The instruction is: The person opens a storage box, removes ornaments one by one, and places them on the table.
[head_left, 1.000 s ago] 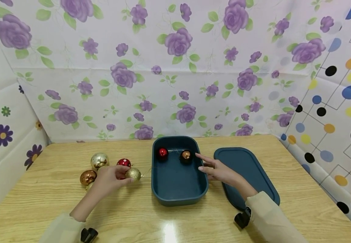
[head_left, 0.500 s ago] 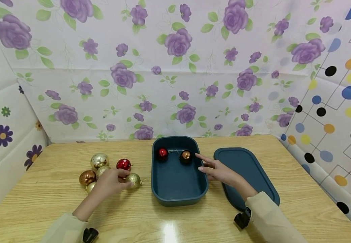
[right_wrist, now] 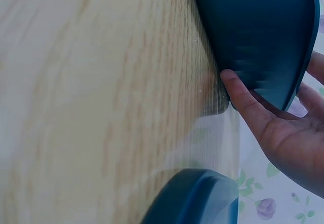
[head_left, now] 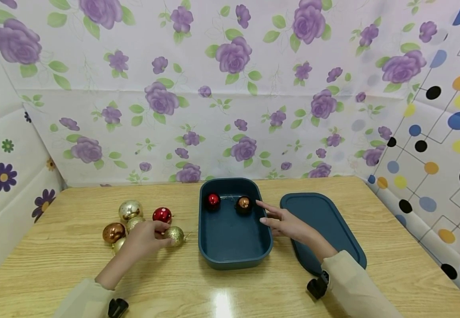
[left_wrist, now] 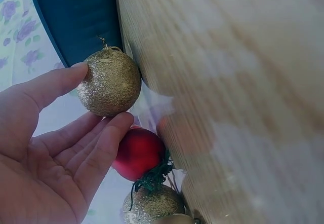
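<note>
My left hand (head_left: 144, 240) pinches a gold glitter Christmas ball (left_wrist: 111, 82) between thumb and fingertips, close over the table left of the box. Just behind it lies a red ball with white dots (head_left: 162, 215). Around the back of that hand are a shiny gold ball (head_left: 130, 210), a copper ball (head_left: 113, 232) and more gold balls, partly covered by the hand. My right hand (head_left: 289, 226) rests against the right wall of the dark blue box (head_left: 235, 265), fingers extended. Inside the box, toward the back, sit a small red ball (head_left: 213, 199) and a copper ball (head_left: 244, 203).
A dark blue lid (head_left: 329, 225) lies flat on the wooden table (head_left: 166, 282) to the right of the box, partly under my right forearm. A flowered cloth (head_left: 214, 110) hangs behind the table, with patterned cloths at both sides.
My left hand has lowered slightly toward me with the gold glitter ball, uncovering another gold ball behind it. The copper ball outside the box has shifted a little left. The right hand stays put.
</note>
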A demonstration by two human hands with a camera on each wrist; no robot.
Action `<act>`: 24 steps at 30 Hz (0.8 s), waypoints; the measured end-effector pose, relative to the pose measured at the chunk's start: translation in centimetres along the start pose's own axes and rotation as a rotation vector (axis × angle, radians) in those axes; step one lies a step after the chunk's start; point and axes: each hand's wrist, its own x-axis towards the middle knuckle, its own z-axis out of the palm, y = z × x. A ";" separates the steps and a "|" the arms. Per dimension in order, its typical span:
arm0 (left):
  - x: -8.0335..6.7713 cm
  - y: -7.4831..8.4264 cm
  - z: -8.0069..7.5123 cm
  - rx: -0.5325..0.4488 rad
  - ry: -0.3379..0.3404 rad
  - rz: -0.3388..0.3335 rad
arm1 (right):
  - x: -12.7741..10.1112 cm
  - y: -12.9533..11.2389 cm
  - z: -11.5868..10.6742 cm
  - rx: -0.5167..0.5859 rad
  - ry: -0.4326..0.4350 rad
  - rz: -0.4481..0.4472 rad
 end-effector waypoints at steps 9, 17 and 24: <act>0.0 0.2 -0.4 -0.014 -0.011 -0.005 | -0.1 -0.1 0.0 0.015 -0.013 -0.007; 0.2 0.7 -1.3 0.027 0.023 0.028 | -0.2 -0.2 0.1 0.013 -0.012 -0.006; 0.8 1.8 -1.2 -0.005 0.066 0.078 | -0.2 -0.1 0.1 0.014 -0.016 -0.010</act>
